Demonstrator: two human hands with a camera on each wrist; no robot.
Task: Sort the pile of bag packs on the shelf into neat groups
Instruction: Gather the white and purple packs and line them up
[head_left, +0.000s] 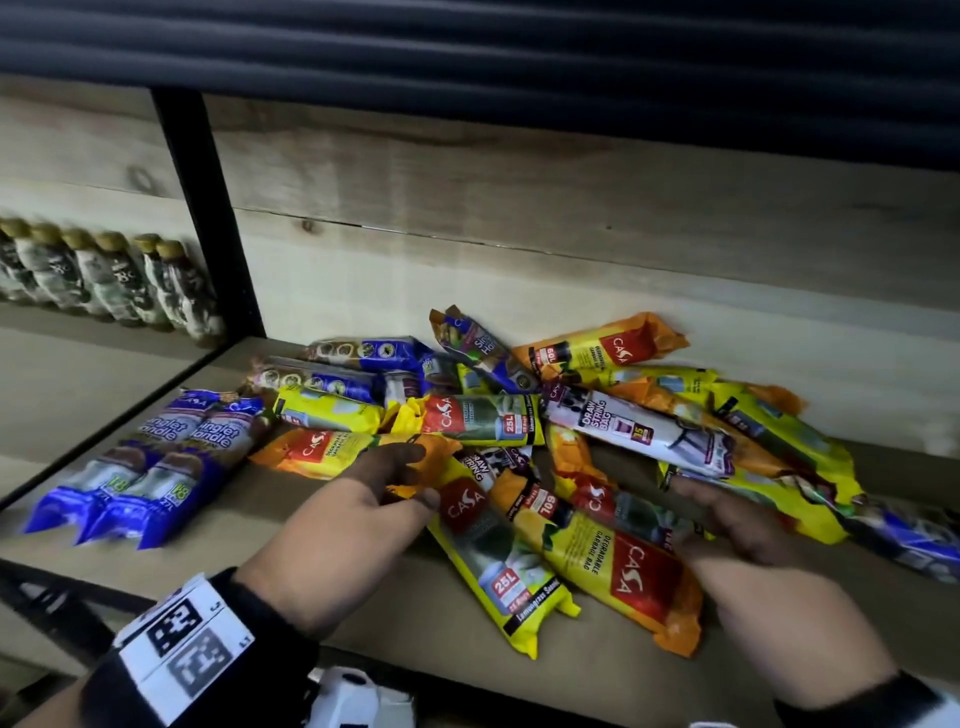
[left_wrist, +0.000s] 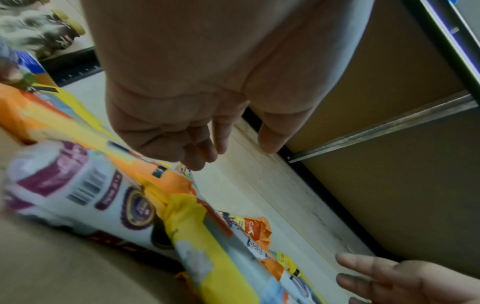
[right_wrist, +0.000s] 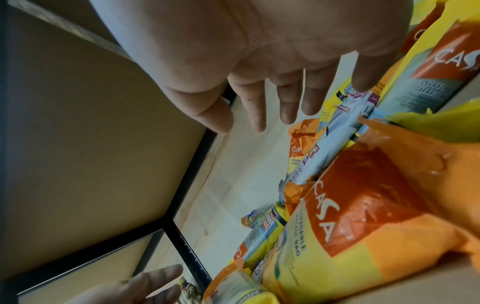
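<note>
A loose pile of bag packs (head_left: 571, 431) in orange, yellow, white and blue lies across the wooden shelf (head_left: 234, 530). Two blue "Singlet handle" packs (head_left: 156, 467) lie side by side at the left, apart from the pile. My left hand (head_left: 415, 478) reaches over the end of an orange pack (head_left: 322, 452); its fingers (left_wrist: 197, 160) hang loosely curled and hold nothing. My right hand (head_left: 727, 519) hovers with straight fingers (right_wrist: 285, 111) over the right part of the pile, near an orange and yellow CASA pack (head_left: 623, 571) (right_wrist: 350, 216). A white draw string pack (head_left: 639, 426) (left_wrist: 72, 185) lies on top.
A black upright post (head_left: 208, 208) stands left of the pile. Beyond it a row of several gold-capped bottles (head_left: 104, 280) lines the neighbouring shelf. A wooden back wall (head_left: 519, 234) closes the shelf behind, and a dark upper shelf (head_left: 467, 52) hangs overhead.
</note>
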